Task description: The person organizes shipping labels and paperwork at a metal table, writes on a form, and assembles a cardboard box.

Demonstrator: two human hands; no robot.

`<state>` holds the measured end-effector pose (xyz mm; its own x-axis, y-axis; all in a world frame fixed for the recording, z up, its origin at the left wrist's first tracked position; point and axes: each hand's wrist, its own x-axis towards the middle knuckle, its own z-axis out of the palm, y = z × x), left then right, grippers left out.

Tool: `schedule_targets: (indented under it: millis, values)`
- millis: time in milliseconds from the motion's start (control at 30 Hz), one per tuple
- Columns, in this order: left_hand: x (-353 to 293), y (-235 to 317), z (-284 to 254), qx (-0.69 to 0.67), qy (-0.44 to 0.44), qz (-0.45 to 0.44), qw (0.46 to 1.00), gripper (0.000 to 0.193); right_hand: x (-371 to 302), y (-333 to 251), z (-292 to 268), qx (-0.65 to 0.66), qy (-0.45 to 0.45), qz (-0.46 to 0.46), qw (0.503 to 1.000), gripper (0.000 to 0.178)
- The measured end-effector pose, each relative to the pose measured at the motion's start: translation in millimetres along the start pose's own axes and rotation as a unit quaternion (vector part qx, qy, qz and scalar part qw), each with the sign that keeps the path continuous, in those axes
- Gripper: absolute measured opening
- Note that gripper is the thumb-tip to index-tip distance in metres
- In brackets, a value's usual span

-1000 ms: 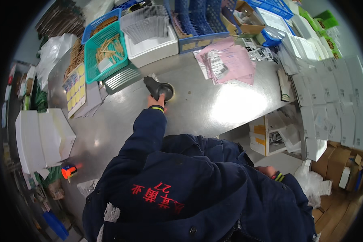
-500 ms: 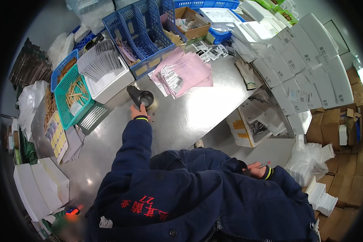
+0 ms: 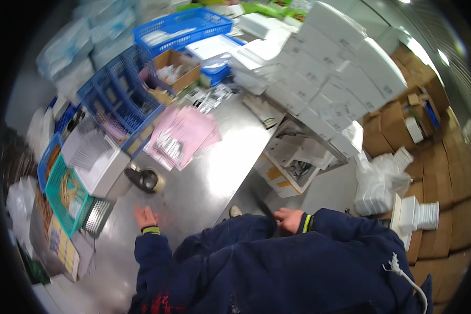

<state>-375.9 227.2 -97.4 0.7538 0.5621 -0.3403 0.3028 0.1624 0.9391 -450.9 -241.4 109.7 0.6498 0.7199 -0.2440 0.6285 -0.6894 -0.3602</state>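
The left hand [image 3: 146,216] is reaching over the table [image 3: 204,180] with fingers loosely spread, near the black tape dispenser [image 3: 141,179], which is lying in from the edge nearest the person, beside a white foam box [image 3: 110,175]. Beyond that edge, the right hand [image 3: 289,220] is clasping a long dark object [image 3: 264,206], too blurred to identify, while pink papers [image 3: 191,131] are lying near the dispenser.
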Motion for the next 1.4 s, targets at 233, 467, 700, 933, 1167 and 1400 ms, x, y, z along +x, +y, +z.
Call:
schedule_targets:
  millis: [233, 467, 700, 933, 1167, 1400]
  values:
    - [-14.9, 7.3, 33.0, 0.028, -0.079, 0.015, 0.996, 0.047, 21.3, 4.7, 71.4, -0.108, -0.168, 0.213, 0.956, 0.018]
    - [-43.9, 44.1, 91.0, 0.046, -0.196, 0.022, 0.979, 0.047, 8.9, 40.1, 30.3, 0.109, -0.272, 0.166, 0.942, 0.026]
    - [-69.0, 106.7, 217.1, 0.065, -0.318, 0.17, 0.931, 0.044, -45.1, 114.9, -5.4, 0.141, -0.051, -0.08, 0.985, 0.019]
    - [-196.2, 294.5, 453.8, 0.11, -0.391, 0.539, 0.738, 0.034, -188.3, 240.3, -253.7, 0.303, 0.729, 0.144, 0.597, 0.022]
    - [-283.2, 429.0, 670.7, 0.055, -0.424, 0.633, 0.645, 0.035, -283.7, 454.6, -354.5, 0.404, 0.782, 0.165, 0.445, 0.049]
    - [-297.7, 439.5, 747.0, 0.154, -0.306, 0.65, 0.678, 0.048, -305.4, 598.4, -401.0, 0.435, 0.719, 0.233, 0.489, 0.073]
